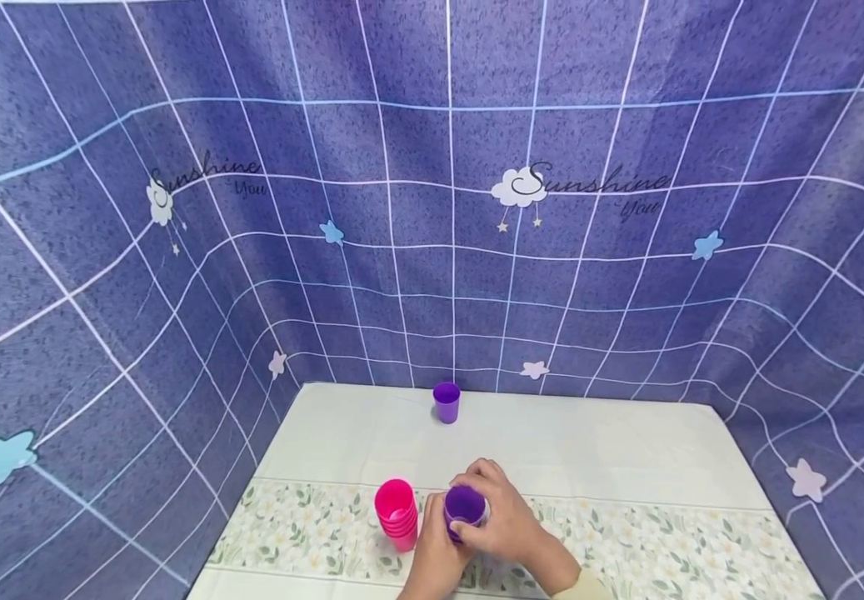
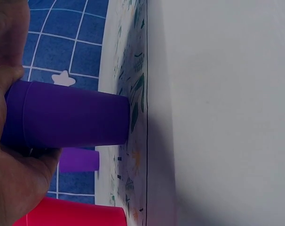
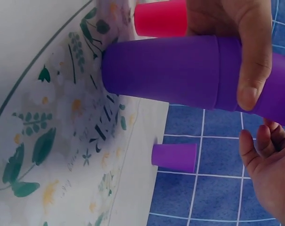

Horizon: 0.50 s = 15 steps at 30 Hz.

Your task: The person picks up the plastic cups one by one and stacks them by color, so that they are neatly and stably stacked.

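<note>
A stack of purple cups (image 1: 466,505) stands upright on the floral band, between both hands. My left hand (image 1: 437,550) grips it around the side, with the thumb across the cups in the right wrist view. Higher up, my right hand (image 1: 508,518) holds the uppermost purple cup (image 3: 280,89) near its rim, thumb in front and fingers behind. The lower purple cup (image 2: 72,115) shows its side and narrow base in the left wrist view. Left of the hands, a stack of pink cups (image 1: 397,510) stands with openings up. How many purple cups are stacked is hidden.
A single purple cup (image 1: 446,403) stands upright near the table's back edge. The white table (image 1: 589,450) carries a strip of floral cloth (image 1: 649,542). Blue gridded curtains (image 1: 417,275) close off the back and both sides.
</note>
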{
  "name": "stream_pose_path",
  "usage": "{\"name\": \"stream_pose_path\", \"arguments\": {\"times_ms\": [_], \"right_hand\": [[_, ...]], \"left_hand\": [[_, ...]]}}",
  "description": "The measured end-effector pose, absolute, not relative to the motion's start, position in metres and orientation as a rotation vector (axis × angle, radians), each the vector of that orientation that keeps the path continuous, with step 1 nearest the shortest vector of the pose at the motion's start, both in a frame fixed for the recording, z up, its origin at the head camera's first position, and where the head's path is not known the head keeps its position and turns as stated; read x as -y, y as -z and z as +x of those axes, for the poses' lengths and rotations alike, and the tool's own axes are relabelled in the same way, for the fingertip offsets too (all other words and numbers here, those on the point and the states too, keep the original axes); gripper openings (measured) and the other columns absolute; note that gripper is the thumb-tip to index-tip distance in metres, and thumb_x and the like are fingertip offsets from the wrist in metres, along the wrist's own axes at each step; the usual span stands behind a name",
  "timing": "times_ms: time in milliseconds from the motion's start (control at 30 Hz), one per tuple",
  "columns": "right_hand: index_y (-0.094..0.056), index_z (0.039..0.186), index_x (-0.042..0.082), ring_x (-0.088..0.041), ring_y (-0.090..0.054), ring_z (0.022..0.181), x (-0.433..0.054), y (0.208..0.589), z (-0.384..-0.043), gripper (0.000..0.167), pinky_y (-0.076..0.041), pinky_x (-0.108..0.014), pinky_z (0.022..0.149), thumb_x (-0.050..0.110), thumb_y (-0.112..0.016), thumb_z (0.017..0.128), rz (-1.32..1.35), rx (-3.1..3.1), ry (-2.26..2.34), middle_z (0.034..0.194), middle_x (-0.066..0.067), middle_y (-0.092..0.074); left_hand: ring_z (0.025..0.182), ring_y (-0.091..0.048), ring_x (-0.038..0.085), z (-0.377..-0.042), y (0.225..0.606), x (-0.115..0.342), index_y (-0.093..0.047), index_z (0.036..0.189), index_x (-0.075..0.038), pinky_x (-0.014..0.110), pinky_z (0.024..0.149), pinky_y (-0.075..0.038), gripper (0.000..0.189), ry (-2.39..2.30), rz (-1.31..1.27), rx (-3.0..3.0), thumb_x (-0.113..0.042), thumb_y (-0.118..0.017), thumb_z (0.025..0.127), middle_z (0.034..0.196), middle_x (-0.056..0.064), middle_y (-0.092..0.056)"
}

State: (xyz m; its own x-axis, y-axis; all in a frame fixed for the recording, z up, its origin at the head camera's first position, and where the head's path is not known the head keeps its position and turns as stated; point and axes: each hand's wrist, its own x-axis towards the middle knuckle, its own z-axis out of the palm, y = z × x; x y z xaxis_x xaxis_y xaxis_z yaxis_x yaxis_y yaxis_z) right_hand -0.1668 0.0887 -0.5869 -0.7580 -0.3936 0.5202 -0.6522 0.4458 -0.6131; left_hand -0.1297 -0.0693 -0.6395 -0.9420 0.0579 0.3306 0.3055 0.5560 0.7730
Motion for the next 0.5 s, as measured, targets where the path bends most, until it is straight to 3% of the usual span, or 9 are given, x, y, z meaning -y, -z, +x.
{"name": "stream_pose_path", "arguments": {"times_ms": [167,500], "right_hand": [[-0.074,0.114,0.026,-0.002,-0.051,0.101,-0.086,0.588,-0.166,0.043,-0.055,-0.021,0.081,0.038,-0.083,0.074,0.891,2.408,-1.211,0.106,0.014,-0.058],[-0.073,0.114,0.029,-0.001,-0.050,0.100,-0.083,0.601,-0.166,0.043,-0.055,-0.022,0.083,0.044,-0.085,0.076,0.886,2.445,-1.195,0.106,0.014,-0.057]], "left_hand": [[0.116,-0.066,0.015,-0.130,0.640,0.069,-0.052,0.134,-0.014,0.037,0.107,-0.058,0.063,1.314,-0.314,2.499,-0.017,-0.086,0.082,0.127,-0.006,-0.057],[0.111,-0.066,0.012,-0.131,0.642,0.071,-0.054,0.125,-0.015,0.036,0.103,-0.060,0.059,1.347,-0.272,2.492,-0.020,-0.090,0.079,0.120,-0.007,-0.059]]}}
